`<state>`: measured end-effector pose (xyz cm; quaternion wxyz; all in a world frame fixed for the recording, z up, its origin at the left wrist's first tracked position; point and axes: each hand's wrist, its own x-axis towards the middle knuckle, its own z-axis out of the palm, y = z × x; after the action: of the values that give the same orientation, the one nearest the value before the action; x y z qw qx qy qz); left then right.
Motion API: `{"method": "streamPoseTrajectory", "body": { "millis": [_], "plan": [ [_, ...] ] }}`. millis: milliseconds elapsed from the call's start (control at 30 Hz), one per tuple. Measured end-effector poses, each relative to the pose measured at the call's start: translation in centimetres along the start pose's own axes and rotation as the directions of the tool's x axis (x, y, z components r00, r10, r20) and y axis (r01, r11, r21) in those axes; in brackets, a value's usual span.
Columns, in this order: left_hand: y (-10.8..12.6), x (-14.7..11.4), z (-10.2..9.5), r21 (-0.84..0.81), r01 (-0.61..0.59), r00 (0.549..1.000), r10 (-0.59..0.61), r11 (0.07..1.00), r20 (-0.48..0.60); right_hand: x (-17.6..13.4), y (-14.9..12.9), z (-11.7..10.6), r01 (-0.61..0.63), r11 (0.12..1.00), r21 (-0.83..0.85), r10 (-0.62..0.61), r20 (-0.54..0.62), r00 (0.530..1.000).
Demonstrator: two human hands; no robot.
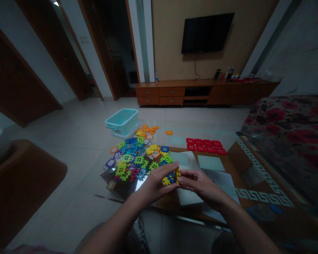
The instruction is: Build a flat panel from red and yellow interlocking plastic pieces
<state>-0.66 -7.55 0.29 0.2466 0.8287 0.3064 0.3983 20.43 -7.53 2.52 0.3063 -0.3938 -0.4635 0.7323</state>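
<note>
Both of my hands meet above the near side of a glass-topped table. My left hand (159,178) wraps round a small blue and yellow piece made of interlocking plastic tiles (170,177). A yellow tile (177,174) stands on edge at its right side, and the fingers of my right hand (197,181) pinch it there. Part of the held piece is hidden by my left fingers. Just beyond my left hand spreads a heap of notched plastic tiles (139,160) in green, blue, yellow, purple and other colours, some with window shapes.
Red tiles (205,146) lie joined in a block at the right of the table. Orange tiles (149,129) lie at the far end, near a turquoise plastic tub (123,121). White paper sheets (219,178) show under my right hand. A flowered sofa (294,123) borders the right.
</note>
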Motion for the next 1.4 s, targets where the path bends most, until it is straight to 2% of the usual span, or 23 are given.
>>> {"method": "streamPoseTrajectory", "body": {
  "millis": [200, 433, 833, 1067, 1400],
  "plan": [
    [0.3, 0.3, 0.0, -0.024, -0.03, 0.999, 0.029, 0.999, -0.016, 0.0, 0.1, -0.2, -0.041, 0.999, -0.033, 0.041, 0.003, 0.999],
    [0.6, 0.3, 0.1, -0.046, 0.014, 1.0, -0.015, 0.999, -0.02, 0.0, 0.2, -0.4, -0.091, 0.993, -0.077, 0.089, -0.035, 0.995],
    [0.9, 0.7, 0.0, 0.0, 0.055, 0.998, -0.055, 0.998, -0.044, 0.3, 0.3, 0.0, -0.09, 0.991, -0.096, 0.076, -0.142, 0.987],
    [0.9, 0.6, 0.1, 0.023, 0.044, 0.998, -0.043, 0.999, -0.046, 0.5, 0.4, -0.1, -0.077, 0.983, -0.167, 0.051, -0.152, 0.987],
    [1.2, 0.6, 0.2, 0.008, 0.052, 0.997, -0.051, 0.999, -0.055, 0.5, 0.6, -0.1, -0.08, 0.984, -0.158, 0.061, -0.122, 0.991]
  ]
}}
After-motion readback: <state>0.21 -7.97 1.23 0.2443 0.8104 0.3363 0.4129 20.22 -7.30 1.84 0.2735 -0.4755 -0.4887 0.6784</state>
